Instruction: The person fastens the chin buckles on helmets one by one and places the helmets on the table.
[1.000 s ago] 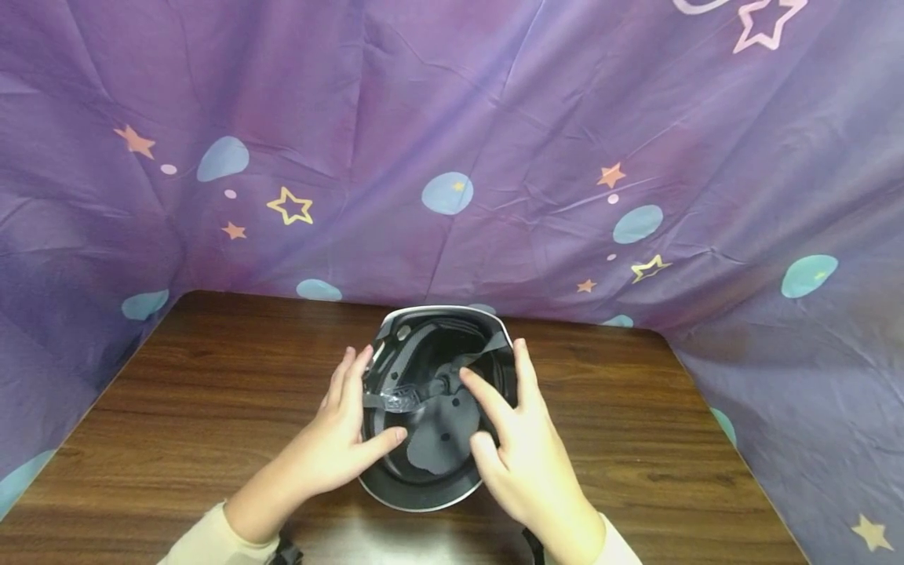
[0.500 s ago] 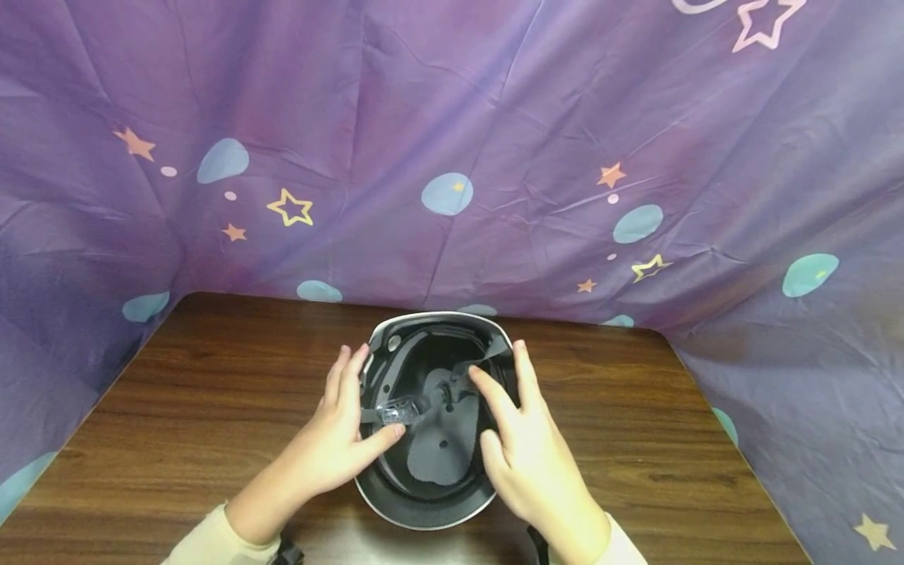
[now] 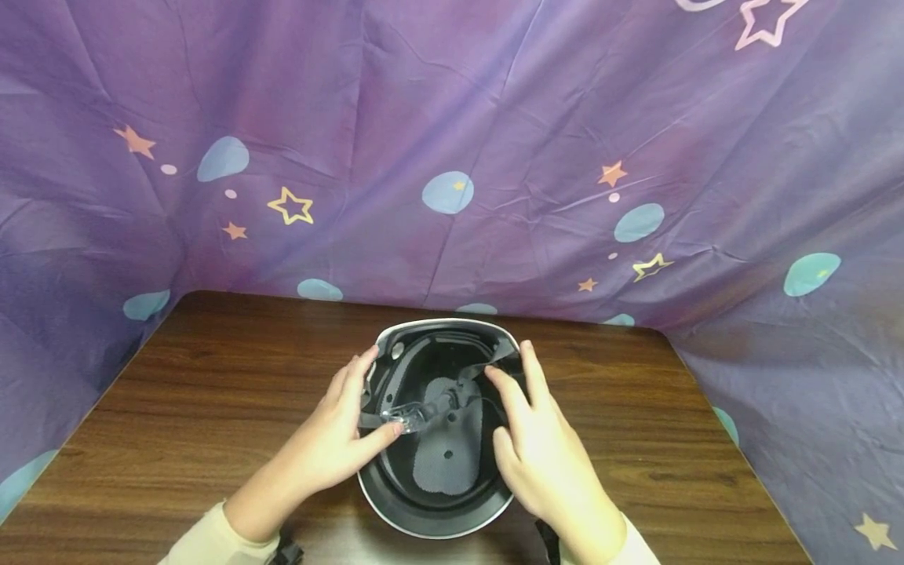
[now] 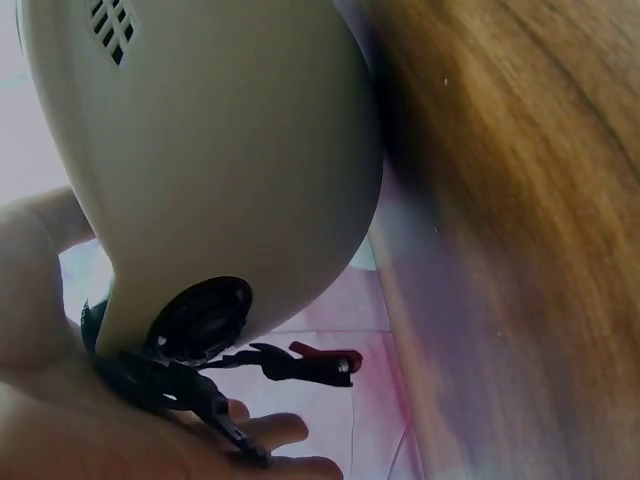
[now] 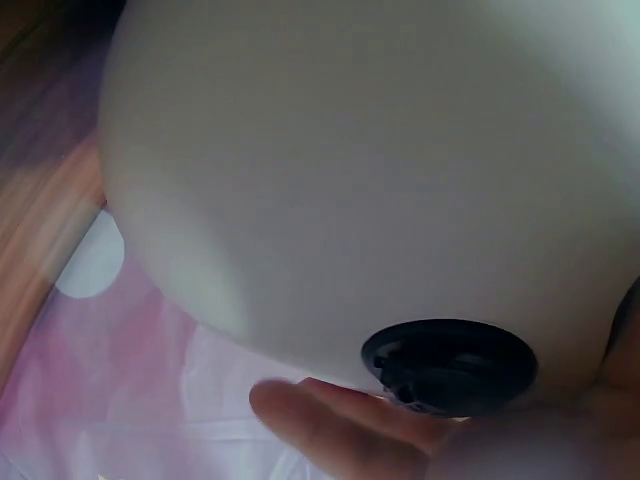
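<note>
Cream sleeves point(image 3: 222, 537) come in along the bottom edge. The left hand point(image 3: 328, 443) grips the helmet point(image 3: 448, 471) by its side, fingers outside and thumb inside on a clear plastic piece point(image 3: 406, 420), its surface too small to read. The right hand point(image 3: 547, 447) straddles the opposite rim, grasping it, forefinger by a grey strap point(image 3: 501, 353). The helmet is hollow side up, at lower centre. Only the left wrist view shows the shell's vent point(image 4: 112, 30) at upper left and, low down, a red-and-black clip point(image 4: 325, 365); the right wrist view has a black disc point(image 5: 450, 365) at lower right. Beyond stretch a brown table point(image 3: 212, 392) and purple star-printed cloth point(image 3: 395, 118).
</note>
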Motion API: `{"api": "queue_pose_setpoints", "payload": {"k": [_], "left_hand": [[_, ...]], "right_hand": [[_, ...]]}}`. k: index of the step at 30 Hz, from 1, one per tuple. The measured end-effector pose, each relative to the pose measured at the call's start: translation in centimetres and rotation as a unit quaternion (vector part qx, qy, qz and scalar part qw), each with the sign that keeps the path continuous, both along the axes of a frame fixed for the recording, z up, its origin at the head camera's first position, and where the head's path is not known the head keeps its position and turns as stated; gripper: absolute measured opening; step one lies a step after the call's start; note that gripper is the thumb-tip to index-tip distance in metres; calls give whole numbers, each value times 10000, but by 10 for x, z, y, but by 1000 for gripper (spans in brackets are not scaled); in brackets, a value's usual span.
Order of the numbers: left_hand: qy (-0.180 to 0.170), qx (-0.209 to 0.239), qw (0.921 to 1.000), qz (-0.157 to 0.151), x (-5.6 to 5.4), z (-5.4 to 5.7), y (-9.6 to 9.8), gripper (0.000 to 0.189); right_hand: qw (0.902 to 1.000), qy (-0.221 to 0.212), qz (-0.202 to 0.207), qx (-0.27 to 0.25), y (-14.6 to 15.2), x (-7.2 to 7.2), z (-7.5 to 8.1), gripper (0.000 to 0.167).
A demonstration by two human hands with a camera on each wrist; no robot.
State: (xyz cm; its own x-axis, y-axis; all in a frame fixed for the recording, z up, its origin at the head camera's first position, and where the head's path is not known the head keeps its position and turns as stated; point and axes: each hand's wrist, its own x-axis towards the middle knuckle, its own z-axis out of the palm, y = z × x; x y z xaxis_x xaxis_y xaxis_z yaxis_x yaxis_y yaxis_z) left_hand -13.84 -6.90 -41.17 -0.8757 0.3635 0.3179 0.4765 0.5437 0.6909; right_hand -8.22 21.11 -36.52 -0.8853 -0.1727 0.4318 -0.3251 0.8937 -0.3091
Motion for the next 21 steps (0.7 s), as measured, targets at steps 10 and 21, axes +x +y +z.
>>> {"api": "queue_pose_setpoints", "payload": {"k": [10, 21], "left_hand": [[85, -257, 9996, 13, 1, -1, 0, 97], [363, -147, 9982, -450, 1, -4, 3, 96]], "right_hand": [[9991, 214, -245, 278, 3, -4, 0, 67], [9772, 2054, -86, 523, -12, -9, -14, 52]]}}
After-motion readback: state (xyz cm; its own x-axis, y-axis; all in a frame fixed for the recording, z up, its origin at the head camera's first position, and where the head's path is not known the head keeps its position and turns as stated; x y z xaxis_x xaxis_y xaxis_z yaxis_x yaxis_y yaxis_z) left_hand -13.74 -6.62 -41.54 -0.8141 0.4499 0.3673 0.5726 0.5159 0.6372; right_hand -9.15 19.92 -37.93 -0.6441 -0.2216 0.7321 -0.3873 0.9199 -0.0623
